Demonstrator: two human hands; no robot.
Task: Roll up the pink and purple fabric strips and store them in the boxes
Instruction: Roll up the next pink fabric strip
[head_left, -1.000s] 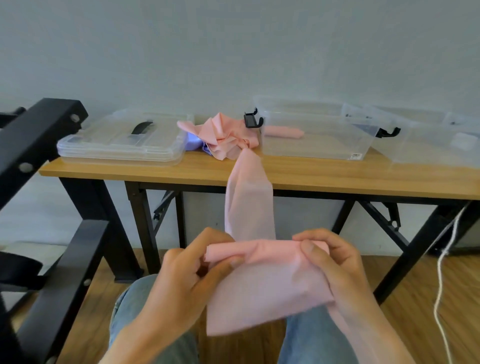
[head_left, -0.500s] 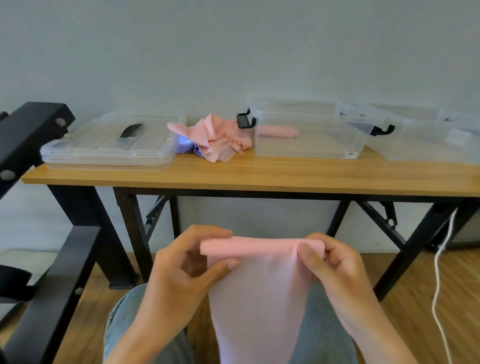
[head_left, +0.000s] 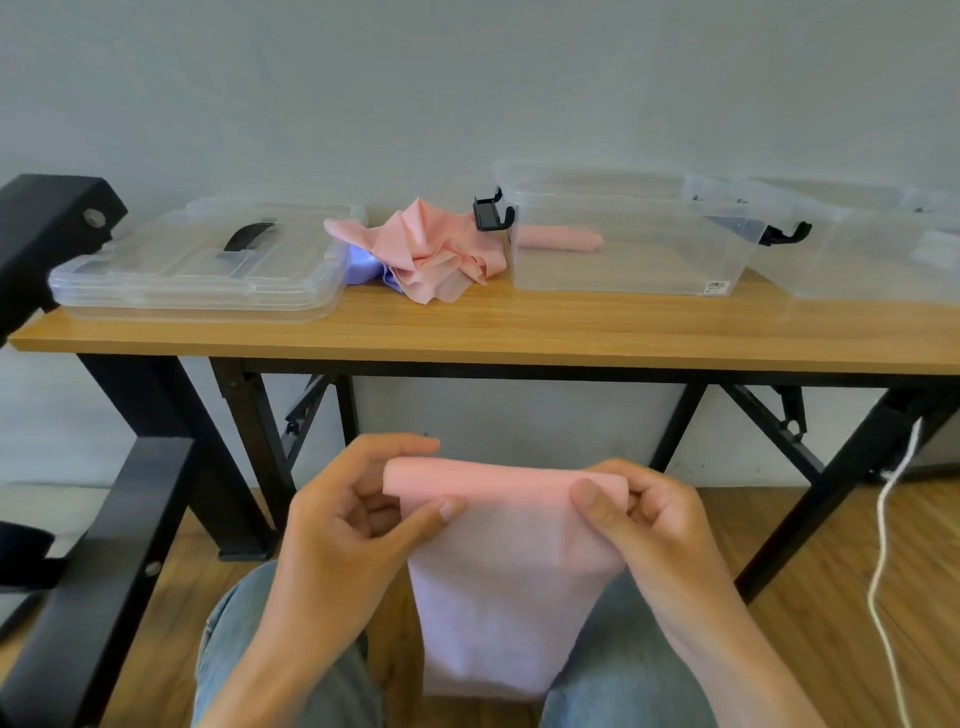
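Head view:
Left hand (head_left: 343, 525): grip closed on the left end of the soft pink fabric strip (head_left: 501, 566), thumb in front, fingers behind.
Right hand (head_left: 649, 514): grip pinching the strip's right end.
Strip: rolled at its top edge, the rest hanging between the knees, below the wooden bench (head_left: 467, 332).
Crumpled pink and purple fabric pile (head_left: 421, 249): on the bench.
Clear plastic box (head_left: 623, 260): right of the pile, holding a rolled pink strip (head_left: 561, 240).

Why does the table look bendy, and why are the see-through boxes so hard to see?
Head view: the wide-angle lens bows the table edge, so it sags toward both sides. Head view: the clear boxes reflect soft pale light and blend into the grey wall, most of all at far right. Head view: the pink strip and both hands look slightly soft, without hard shadows.
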